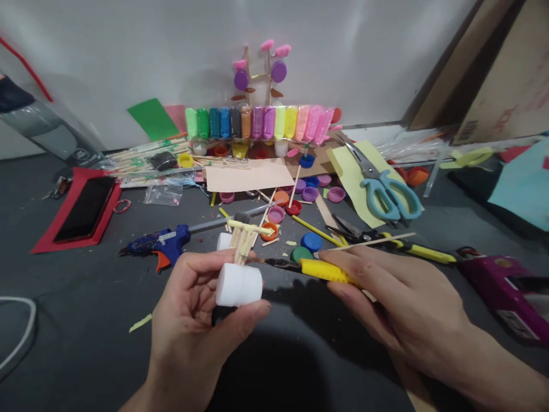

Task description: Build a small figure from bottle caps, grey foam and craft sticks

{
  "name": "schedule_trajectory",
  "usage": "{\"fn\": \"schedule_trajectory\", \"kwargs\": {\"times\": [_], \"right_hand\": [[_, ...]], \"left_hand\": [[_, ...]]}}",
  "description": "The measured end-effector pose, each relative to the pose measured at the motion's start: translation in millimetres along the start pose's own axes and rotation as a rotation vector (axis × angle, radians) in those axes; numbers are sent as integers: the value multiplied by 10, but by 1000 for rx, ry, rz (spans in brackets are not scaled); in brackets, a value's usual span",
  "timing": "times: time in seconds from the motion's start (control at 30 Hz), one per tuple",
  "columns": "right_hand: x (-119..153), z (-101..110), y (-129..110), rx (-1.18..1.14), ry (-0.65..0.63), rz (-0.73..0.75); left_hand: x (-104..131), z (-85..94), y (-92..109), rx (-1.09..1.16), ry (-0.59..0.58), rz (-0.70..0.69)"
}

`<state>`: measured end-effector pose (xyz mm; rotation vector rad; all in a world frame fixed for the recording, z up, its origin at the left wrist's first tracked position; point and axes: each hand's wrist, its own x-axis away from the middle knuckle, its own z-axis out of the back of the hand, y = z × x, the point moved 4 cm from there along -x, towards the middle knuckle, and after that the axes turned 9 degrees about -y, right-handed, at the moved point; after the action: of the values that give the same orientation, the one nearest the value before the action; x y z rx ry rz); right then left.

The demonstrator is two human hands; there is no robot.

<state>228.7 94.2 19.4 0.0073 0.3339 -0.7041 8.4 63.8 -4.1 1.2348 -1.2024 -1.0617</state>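
My left hand (189,320) is closed round a small craft model of wooden sticks (242,243) with white cylinders (239,285) at its sides. A pale yellow stick (249,227) lies across its top, with a dark grey lump by it. My right hand (398,297) grips a yellow-handled tool (326,270) whose slim dark metal end points left. Its tip reaches close to the sticks; whether they touch, I cannot tell. A thin wooden stick (381,240) shows just above my right fingers. Beyond my hands lie a blue cap (311,242) and a green cap (301,254).
A blue glue gun (160,243) lies left, near a black phone (86,209) on red paper. Light-blue scissors (381,191) and yellow-black pliers (394,243) lie right. Clay packs (257,123) line the back wall. A purple device (500,297) stands far right.
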Motion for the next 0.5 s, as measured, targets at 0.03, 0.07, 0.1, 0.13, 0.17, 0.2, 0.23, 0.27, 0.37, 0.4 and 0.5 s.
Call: {"fn": "schedule_trajectory", "kwargs": {"times": [0.03, 0.07, 0.1, 0.13, 0.17, 0.2, 0.23, 0.27, 0.37, 0.4, 0.5], "right_hand": [[3, 0, -2, 14, 2, -4], [3, 2, -7, 29, 6, -6], [1, 7, -13, 47, 13, -7], [-5, 13, -22, 67, 19, -3], [-13, 21, -33, 93, 26, 7], [-22, 31, -43, 121, 36, 20], [-31, 44, -52, 145, 51, 34], [-39, 56, -57, 163, 64, 46], [-51, 86, -52, 184, 99, 63], [-51, 89, -49, 185, 104, 64], [-47, 70, -41, 117, 98, 43]], "left_hand": [[3, 0, 1, -14, 13, 6], [4, -1, 4, -26, 24, 15], [4, -3, 9, -33, 38, 27], [2, -5, 15, -36, 53, 43], [-2, -10, 19, -31, 60, 65], [-7, -13, 23, -19, 66, 85], [-11, -16, 26, -3, 68, 105], [-15, -17, 27, 13, 66, 125], [-15, -2, 24, 24, 44, 188], [-12, 9, 22, 16, 42, 205], [-11, 24, 32, 1, 21, 186]]}}
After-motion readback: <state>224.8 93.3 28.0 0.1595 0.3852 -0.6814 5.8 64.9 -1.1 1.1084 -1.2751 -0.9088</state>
